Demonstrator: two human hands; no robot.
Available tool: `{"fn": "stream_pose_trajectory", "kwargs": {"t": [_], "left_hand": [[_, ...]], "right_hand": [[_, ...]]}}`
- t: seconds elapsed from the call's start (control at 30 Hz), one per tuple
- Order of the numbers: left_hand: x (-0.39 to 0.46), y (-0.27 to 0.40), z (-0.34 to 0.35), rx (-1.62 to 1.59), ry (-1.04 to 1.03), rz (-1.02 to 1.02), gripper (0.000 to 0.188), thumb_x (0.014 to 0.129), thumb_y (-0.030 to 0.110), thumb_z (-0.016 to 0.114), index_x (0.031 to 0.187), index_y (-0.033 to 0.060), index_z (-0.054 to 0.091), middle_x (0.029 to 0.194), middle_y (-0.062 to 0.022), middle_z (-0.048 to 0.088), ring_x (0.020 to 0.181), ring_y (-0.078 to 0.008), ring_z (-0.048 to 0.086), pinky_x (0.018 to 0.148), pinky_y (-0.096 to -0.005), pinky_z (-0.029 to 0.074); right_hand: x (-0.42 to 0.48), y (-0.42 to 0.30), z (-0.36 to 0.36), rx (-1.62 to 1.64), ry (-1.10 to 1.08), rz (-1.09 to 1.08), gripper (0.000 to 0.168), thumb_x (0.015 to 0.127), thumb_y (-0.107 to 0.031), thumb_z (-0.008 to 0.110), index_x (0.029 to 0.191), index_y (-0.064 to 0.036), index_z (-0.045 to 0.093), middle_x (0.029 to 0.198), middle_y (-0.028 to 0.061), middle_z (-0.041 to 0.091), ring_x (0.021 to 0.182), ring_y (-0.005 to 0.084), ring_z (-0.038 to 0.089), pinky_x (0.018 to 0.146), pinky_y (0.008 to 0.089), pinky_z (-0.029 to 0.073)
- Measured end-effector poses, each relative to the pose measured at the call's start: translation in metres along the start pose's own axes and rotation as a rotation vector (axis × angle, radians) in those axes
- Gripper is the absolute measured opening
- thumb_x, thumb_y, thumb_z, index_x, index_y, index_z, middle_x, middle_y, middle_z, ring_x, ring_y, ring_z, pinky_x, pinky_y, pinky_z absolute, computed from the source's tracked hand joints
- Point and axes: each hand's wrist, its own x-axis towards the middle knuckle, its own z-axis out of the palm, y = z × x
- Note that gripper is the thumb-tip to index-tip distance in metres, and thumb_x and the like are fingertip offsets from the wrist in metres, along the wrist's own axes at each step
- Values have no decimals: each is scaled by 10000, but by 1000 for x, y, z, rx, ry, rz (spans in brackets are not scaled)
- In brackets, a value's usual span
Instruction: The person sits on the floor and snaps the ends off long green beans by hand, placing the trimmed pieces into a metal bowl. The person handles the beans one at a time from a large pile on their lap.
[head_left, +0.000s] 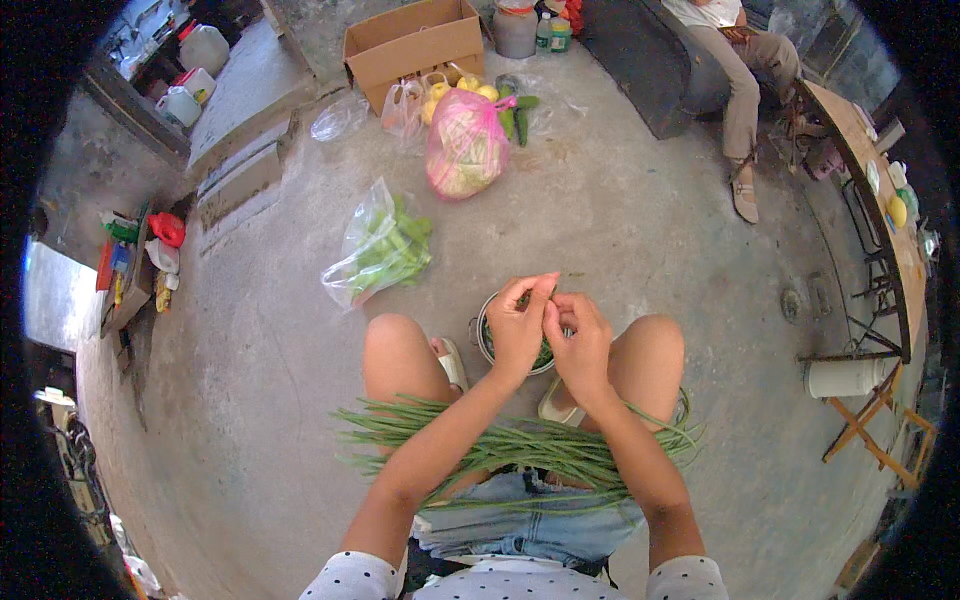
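Observation:
A metal pot with green bean pieces inside stands on the floor between my feet. Over it, my left hand and my right hand meet at the fingertips, thumbs and forefingers pinched together. A small dark green bit, likely a bean piece, shows between the fingers; most of it is hidden. A bundle of long green yardlong beans lies across my lap, partly under my forearms.
Ahead on the concrete floor lie a clear bag of green vegetables, a pink bag with cabbage, cucumbers and a cardboard box. A seated person is at the upper right, near a wooden table.

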Motion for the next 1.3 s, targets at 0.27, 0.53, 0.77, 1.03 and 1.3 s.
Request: {"fn": "stream_pose_trajectory", "kwargs": {"t": [0.27,0.53,0.77,1.03,1.3], "left_hand": [[6,-7,-7,-223,-46,-336,346,907,309,520,823,-9,628,757,-11,591,673,-66,490,626,-238,419],[32,-58,-32,725,-248,183,289,885,259,500,902,-9,608,915,-115,617,840,-306,562,753,-386,438],[25,-15,-26,535,-319,177,326,836,219,563,1128,73,558,1087,-134,570,1046,-339,499,891,-395,398],[24,-13,-24,510,-348,512,223,807,145,619,1016,68,627,867,-112,618,782,-269,567,705,-341,459],[22,2,-23,416,-309,445,173,828,150,596,966,53,634,783,-124,611,687,-255,575,587,-333,456]], "right_hand": [[7,12,3,164,35,24,113,861,-92,569,873,20,571,778,74,610,594,124,580,519,254,461],[26,11,-36,373,-103,301,233,910,-187,513,1010,12,580,817,18,565,609,69,454,541,215,395],[33,21,-69,209,-160,179,233,891,-118,526,1077,16,570,901,37,546,731,95,513,683,217,429],[23,3,-57,-130,-203,-72,215,836,-57,592,1037,19,582,854,67,611,678,108,553,632,248,462],[23,-1,-47,-290,-125,-241,205,851,-75,548,1045,-35,601,797,142,591,613,206,551,571,297,437]]}}
